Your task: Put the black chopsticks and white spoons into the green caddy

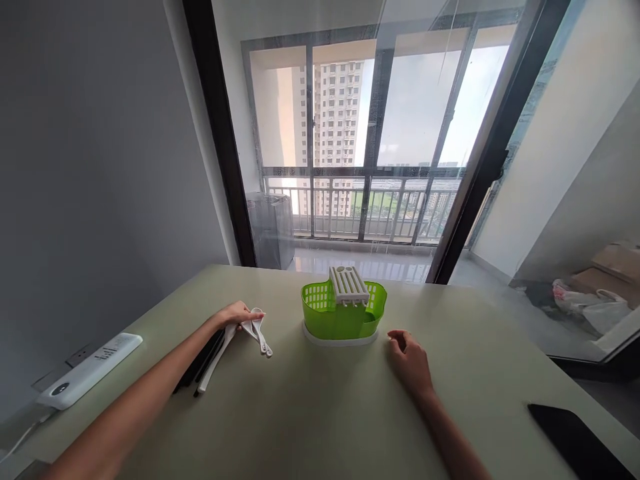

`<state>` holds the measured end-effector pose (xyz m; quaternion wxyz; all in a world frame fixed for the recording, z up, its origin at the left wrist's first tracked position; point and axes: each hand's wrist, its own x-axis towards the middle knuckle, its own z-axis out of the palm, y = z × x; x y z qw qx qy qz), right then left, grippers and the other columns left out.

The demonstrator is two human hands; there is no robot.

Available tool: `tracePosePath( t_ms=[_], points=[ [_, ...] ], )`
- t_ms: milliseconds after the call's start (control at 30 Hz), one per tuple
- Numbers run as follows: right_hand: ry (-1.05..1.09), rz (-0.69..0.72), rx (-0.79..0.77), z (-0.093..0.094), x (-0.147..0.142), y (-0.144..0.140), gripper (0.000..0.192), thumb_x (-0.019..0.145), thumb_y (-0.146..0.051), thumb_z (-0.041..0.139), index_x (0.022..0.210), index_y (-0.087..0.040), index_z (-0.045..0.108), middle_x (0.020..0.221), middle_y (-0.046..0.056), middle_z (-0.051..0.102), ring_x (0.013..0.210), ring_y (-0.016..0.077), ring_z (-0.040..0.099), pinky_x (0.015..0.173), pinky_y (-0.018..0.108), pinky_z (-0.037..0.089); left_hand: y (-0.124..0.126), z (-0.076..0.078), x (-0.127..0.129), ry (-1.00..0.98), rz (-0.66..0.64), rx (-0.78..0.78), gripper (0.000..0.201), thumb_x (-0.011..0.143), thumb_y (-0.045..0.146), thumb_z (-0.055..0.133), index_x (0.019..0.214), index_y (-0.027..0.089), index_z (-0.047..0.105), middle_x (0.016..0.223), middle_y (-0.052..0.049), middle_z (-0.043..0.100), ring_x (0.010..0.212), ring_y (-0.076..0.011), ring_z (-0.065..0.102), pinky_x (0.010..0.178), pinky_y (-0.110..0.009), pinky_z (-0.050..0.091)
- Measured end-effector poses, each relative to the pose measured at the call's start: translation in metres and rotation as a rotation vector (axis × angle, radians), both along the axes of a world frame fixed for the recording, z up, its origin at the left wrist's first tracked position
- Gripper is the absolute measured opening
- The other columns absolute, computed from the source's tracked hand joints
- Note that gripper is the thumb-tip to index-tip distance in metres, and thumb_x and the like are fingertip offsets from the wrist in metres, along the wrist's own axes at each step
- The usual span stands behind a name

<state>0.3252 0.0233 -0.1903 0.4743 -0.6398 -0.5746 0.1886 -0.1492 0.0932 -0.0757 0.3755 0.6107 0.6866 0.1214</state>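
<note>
My left hand (234, 315) is closed on white spoons (261, 339), whose handles point toward the table's front. Beside them lies a longer white utensil (216, 363), its upper end hidden by the hand. Black chopsticks (203, 360) lie partly under my left forearm. In the middle of the table stands a green utensil basket (325, 325) on a white base, with a slotted white rack (349, 283) across its top. Just right of the basket, my right hand (413, 360) rests with fingers loosely bent, thumb apart from the index finger, holding nothing.
A white power strip (97, 370) lies along the table's left edge. At the right front is a flat black object (580, 440), perhaps a phone. Behind the table is a glass door in a dark frame (220, 120). Bags (600, 310) sit on the floor at right.
</note>
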Motion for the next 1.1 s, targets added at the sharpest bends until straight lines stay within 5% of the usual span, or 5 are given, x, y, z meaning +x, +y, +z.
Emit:
tracePosePath(
  t_ms=[333, 667, 900, 1033, 1100],
  points=[
    [-0.011, 0.02, 0.003, 0.003, -0.001, 0.001, 0.031, 0.082, -0.036, 0.045, 0.094, -0.02, 0.068, 0.093, 0.007, 0.075, 0.086, 0.0221, 0.069, 0.081, 0.033, 0.051, 0.006, -0.005, 0.014, 0.385, 0.099, 0.225, 0.048, 0.059, 0.059, 0.074, 0.037, 0.023, 0.052, 0.037, -0.004, 0.049, 0.06, -0.0257, 0.062, 0.058, -0.027, 0.039],
    [-0.02, 0.03, 0.018, 0.001, -0.002, 0.005, 0.029, 0.082, -0.033, 0.043, 0.09, -0.021, 0.068, 0.093, 0.005, 0.074, 0.085, 0.0208, 0.069, 0.082, 0.032, 0.05, 0.003, 0.008, 0.031, 0.607, 0.1, 0.247, 0.044, 0.067, 0.06, 0.069, 0.051, 0.02, 0.058, 0.08, -0.021, 0.071, 0.095, -0.0424, 0.067, 0.08, -0.045, 0.047],
    [-0.019, 0.042, 0.009, 0.002, -0.002, 0.003, 0.028, 0.083, -0.034, 0.043, 0.091, -0.021, 0.067, 0.096, 0.005, 0.073, 0.087, 0.0213, 0.068, 0.084, 0.033, 0.05, 0.003, 0.03, 0.048, 0.644, 0.109, 0.278, 0.039, 0.059, 0.055, 0.082, 0.065, 0.019, 0.066, 0.084, -0.018, 0.072, 0.101, -0.0437, 0.065, 0.087, -0.051, 0.047],
    [-0.018, 0.037, 0.008, 0.002, -0.002, 0.004, 0.029, 0.083, -0.034, 0.043, 0.091, -0.022, 0.068, 0.095, 0.005, 0.074, 0.088, 0.0216, 0.069, 0.085, 0.033, 0.05, 0.003, 0.054, 0.076, 0.621, 0.096, 0.419, 0.053, 0.067, 0.056, 0.078, 0.099, 0.015, 0.068, 0.115, -0.027, 0.064, 0.116, -0.0487, 0.056, 0.092, -0.057, 0.045],
    [-0.02, 0.036, 0.008, 0.001, -0.001, 0.004, 0.029, 0.083, -0.034, 0.043, 0.091, -0.022, 0.068, 0.095, 0.005, 0.074, 0.089, 0.0216, 0.069, 0.086, 0.033, 0.05, 0.0, 0.069, 0.104, 0.579, 0.039, 0.541, 0.058, 0.078, 0.058, 0.069, 0.118, 0.017, 0.062, 0.133, -0.025, 0.054, 0.128, -0.0442, 0.049, 0.101, -0.054, 0.041]
  ],
)
